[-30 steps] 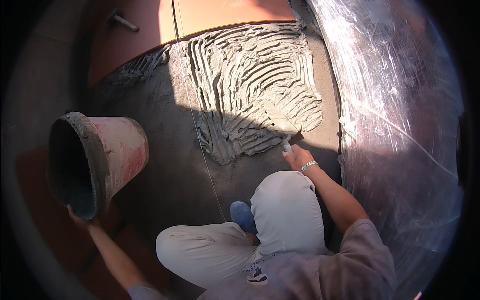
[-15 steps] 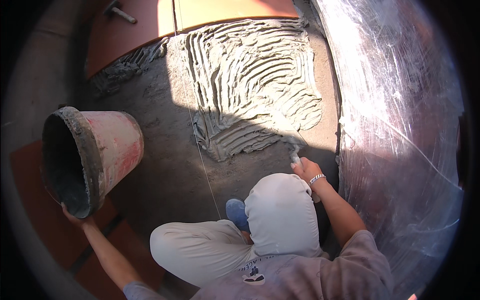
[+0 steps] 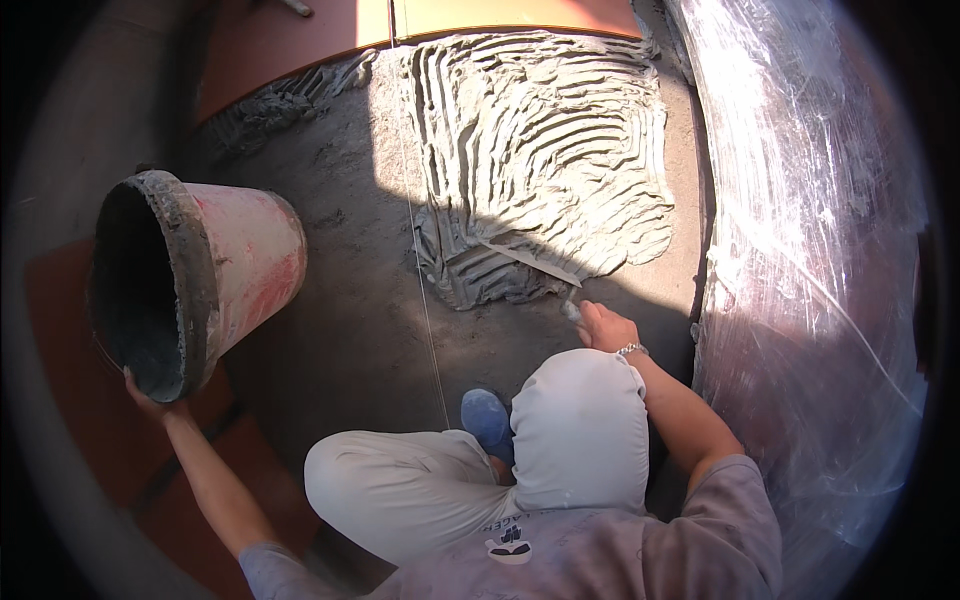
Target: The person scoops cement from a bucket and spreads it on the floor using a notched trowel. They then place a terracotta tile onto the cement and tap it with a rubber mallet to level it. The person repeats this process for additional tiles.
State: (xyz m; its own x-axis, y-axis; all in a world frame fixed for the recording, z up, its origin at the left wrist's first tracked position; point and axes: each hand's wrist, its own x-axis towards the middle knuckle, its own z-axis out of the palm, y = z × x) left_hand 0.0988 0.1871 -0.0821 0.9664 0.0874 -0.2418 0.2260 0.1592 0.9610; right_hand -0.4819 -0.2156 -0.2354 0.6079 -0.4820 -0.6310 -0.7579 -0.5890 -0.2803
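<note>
With my right hand (image 3: 608, 328) I grip the handle of a pointed trowel (image 3: 538, 264). Its blade lies against the lower part of a bed of grey mortar (image 3: 545, 130), which is combed into curved ridges. My left hand (image 3: 152, 400) is closed on the lower rim of a bucket (image 3: 245, 245). This bucket lies on its side, its mouth facing left, with mortar crusted round the rim and red smears on its pale wall. Grey residue coats the inside; the bottom of it is in shadow.
Orange-red tiles (image 3: 300, 38) border the mortar at the far side, and more tiles (image 3: 60, 350) lie at left under the bucket. A thin string (image 3: 425, 325) runs across the rough floor. Clear plastic sheeting (image 3: 800, 250) covers something along the right. My blue shoe (image 3: 486, 420) is near the string.
The trowel has moved left across the lower mortar, its blade now pointing to the upper left. My left hand stays on the bucket. The whole view has shifted slightly.
</note>
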